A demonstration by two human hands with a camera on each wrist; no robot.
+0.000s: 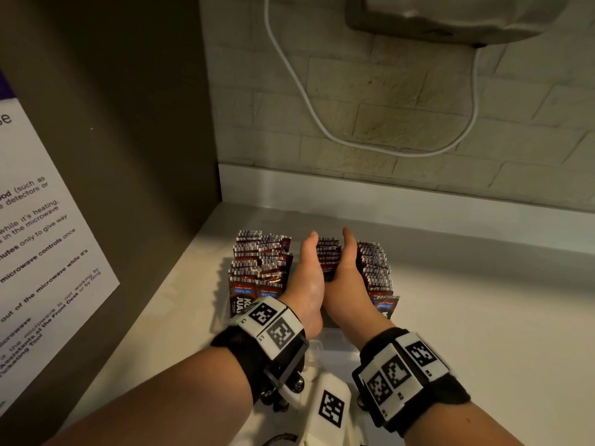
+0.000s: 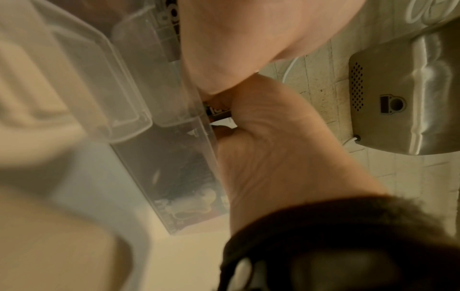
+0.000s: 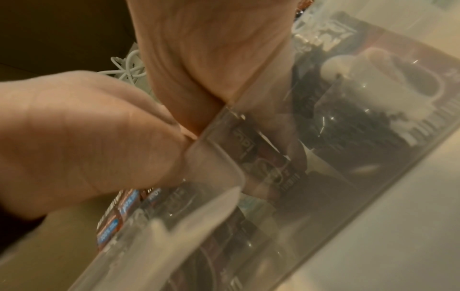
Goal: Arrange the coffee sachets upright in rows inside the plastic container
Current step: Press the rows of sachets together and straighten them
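Head view: a clear plastic container (image 1: 335, 341) stands on the white counter (image 1: 467, 300) near its back left corner. Coffee sachets (image 1: 260, 265) stand upright in rows inside it. The left hand (image 1: 307, 278) and right hand (image 1: 346, 278), fingers straight, press a middle row of sachets (image 1: 328, 257) between the palms.

Left wrist view: the left hand (image 2: 268, 149) reaches over the container wall (image 2: 174, 167); its fingers are hidden.

Right wrist view: the right hand (image 3: 82, 137) meets the left hand (image 3: 211, 59) at the container rim (image 3: 216, 122); sachets (image 3: 119, 212) show beneath.
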